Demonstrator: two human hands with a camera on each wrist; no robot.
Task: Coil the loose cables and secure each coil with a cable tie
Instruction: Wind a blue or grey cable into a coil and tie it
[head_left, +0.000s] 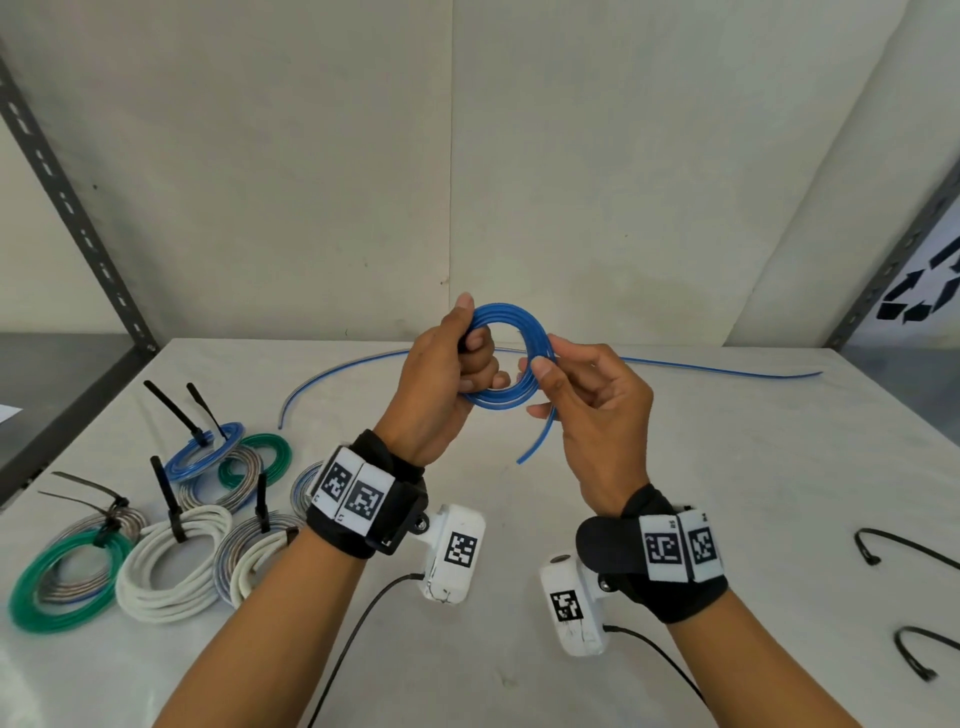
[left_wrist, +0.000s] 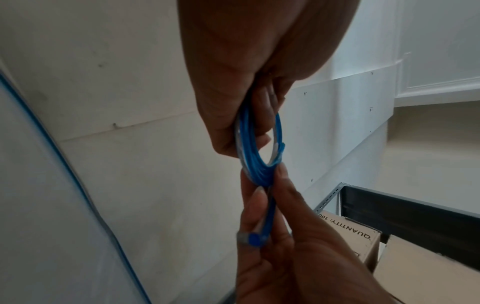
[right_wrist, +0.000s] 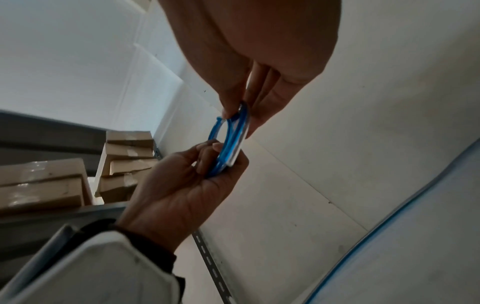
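While the left hand (head_left: 447, 374) clamps one side of a small coil of thin blue plastic-sheathed cable (head_left: 511, 358) above the surface (head_left: 701, 493), the right hand (head_left: 587, 400) pinches the opposite side. Light and springy, it likely unwinds unless gripped across all loops.

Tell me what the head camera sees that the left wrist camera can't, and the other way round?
Only the head view shows the finished coils with black ties, two spare cable ties and both wrist cameras. Only the left wrist view shows cardboard boxes on a shelf. Both show the left hand gripping the blue coil while the right hand pinches it, and another blue cable on the table.
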